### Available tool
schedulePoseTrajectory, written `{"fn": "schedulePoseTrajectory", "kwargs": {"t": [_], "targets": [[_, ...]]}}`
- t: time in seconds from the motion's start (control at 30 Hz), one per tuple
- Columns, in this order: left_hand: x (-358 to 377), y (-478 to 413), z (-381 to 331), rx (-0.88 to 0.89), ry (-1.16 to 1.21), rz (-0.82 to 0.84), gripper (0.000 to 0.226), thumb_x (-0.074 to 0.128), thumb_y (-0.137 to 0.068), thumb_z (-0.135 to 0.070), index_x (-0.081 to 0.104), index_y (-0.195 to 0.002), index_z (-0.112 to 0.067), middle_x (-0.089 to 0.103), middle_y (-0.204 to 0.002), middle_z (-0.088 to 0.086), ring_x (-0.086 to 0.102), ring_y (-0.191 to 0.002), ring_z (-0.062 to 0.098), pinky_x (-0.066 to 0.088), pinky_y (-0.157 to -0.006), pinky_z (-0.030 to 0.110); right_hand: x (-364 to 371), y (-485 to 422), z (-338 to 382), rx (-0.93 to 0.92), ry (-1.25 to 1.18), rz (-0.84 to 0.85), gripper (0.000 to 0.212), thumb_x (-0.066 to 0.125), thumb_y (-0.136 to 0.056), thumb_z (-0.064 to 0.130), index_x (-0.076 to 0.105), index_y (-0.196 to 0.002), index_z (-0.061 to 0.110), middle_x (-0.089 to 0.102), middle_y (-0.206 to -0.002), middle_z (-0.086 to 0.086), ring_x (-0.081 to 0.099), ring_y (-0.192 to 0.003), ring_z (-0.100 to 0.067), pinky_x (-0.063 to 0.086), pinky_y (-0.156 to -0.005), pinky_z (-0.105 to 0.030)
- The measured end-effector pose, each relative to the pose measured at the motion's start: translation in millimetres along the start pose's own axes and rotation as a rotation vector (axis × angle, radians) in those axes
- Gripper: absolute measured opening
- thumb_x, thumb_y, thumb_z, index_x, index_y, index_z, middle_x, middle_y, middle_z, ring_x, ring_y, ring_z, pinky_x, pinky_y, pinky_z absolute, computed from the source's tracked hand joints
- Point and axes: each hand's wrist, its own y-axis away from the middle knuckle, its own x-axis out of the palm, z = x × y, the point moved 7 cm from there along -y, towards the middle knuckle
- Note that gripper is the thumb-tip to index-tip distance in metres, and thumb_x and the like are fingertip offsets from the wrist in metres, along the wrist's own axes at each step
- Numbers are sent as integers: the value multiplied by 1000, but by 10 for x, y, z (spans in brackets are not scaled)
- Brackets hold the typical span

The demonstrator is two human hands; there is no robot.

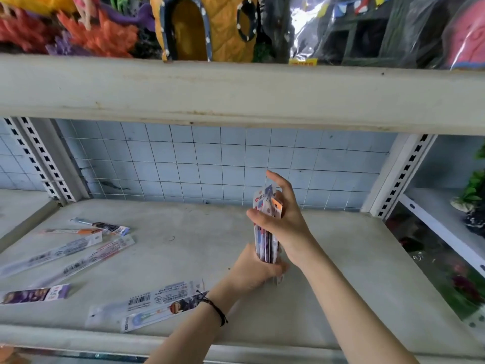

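A bundle of long flat pen packets (266, 240) stands upright on the grey shelf board (341, 271). My left hand (253, 271) grips the bundle's lower end from the left; a black cord bracelet is on that wrist. My right hand (282, 219) holds its upper part, thumb on the left side, index finger raised above the packets. Several more packets lie flat on the shelf to the left: one by my left wrist (160, 308), a purple one (36, 295) and a loose group (78, 248) farther back.
The shelf above (236, 93) hangs low over the work area and carries aquarium ornaments, among them a pineapple house (207, 27) and coral pieces (78, 30). A wire grid (210, 164) backs the shelf. Slotted uprights (401, 174) flank it; plastic plants (472, 190) sit at right.
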Motion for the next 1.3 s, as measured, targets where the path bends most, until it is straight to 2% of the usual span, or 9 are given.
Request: {"fn": "schedulePoseTrajectory", "kwargs": {"t": [0.2, 0.3, 0.5, 0.6, 0.67, 0.93, 1.07, 1.2, 1.3], "targets": [[-202, 109, -113, -33, 64, -64, 16, 68, -77, -12, 55, -70, -6, 59, -58, 11, 55, -52, 25, 41, -51, 29, -21, -142, -28, 100, 10, -87, 42, 59, -77, 57, 48, -117, 49, 58, -120, 8, 60, -107, -3, 46, -89, -23], [-505, 237, -204, -28, 138, -69, 12, 62, -84, 1, 58, -77, -8, 61, -57, 6, 55, -48, 26, 44, -47, 28, 42, -149, -136, 137, 100, -69, 29, 50, -89, 51, 51, -117, 44, 59, -122, 5, 60, -108, -12, 49, -89, -30], [-1385, 495, -315, -11, 249, -252, 13, 66, -67, -8, 57, -77, -5, 51, -56, 6, 49, -42, 22, 42, -43, 27, 574, 101, -619, 210, 470, 211, 14, 64, -89, 27, 66, -103, 28, 67, -105, 9, 62, -95, -5, 49, -84, -20], [-1854, 657, -323, 1, 293, -344, 13, 66, -73, 1, 56, -77, -5, 51, -56, 6, 50, -42, 21, 44, -42, 26, 935, 292, -900, 163, 751, 465, 34, 75, -76, 41, 66, -108, 34, 60, -113, 17, 50, -104, 5, 38, -88, -9], [-2159, 767, -299, 4, 297, -378, 14, 66, -76, 3, 55, -78, -5, 51, -54, 5, 50, -41, 21, 44, -41, 25, 1171, 391, -1052, 37, 970, 589, 44, 73, -71, 54, 68, -111, 36, 56, -109, 17, 44, -104, -1, 34, -94, -15], [-2890, 1030, -255, -13, 299, -375, 15, 64, -78, 5, 53, -82, -5, 53, -52, 3, 50, -40, 18, 43, -39, 25, 1637, 163, -1133, 6, 1075, 290, 33, 74, -70, 55, 74, -96, 35, 58, -88, 15, 45, -95, -10, 36, -84, -27], [-3210, 1086, -244, -13, 359, -353, 19, 66, -68, 1, 53, -80, -5, 51, -54, 4, 48, -41, 16, 39, -42, 24, 1776, 75, -1167, 85, 1141, 177, 29, 76, -70, 49, 73, -94, 33, 50, -81, 17, 43, -92, -10, 38, -86, -32], [-3525, 1133, -220, -25, 387, -382, 17, 56, -84, 9, 52, -78, -7, 49, -54, 4, 46, -41, 14, 38, -37, 20, 1838, 41, -1181, 211, 1181, 93, 16, 78, -69, 41, 64, -74, 36, 45, -74, 21, 39, -87, -9, 32, -75, -28], [-3672, 1186, -164, -41, 406, -412, 18, 58, -83, 8, 51, -78, -8, 49, -53, 3, 45, -42, 15, 39, -38, 20, 1807, 65, -1203, 351, 1063, 62, 28, 80, -66, 30, 52, -61, 35, 53, -68, 16, 48, -74, -9, 38, -69, -27]]}}
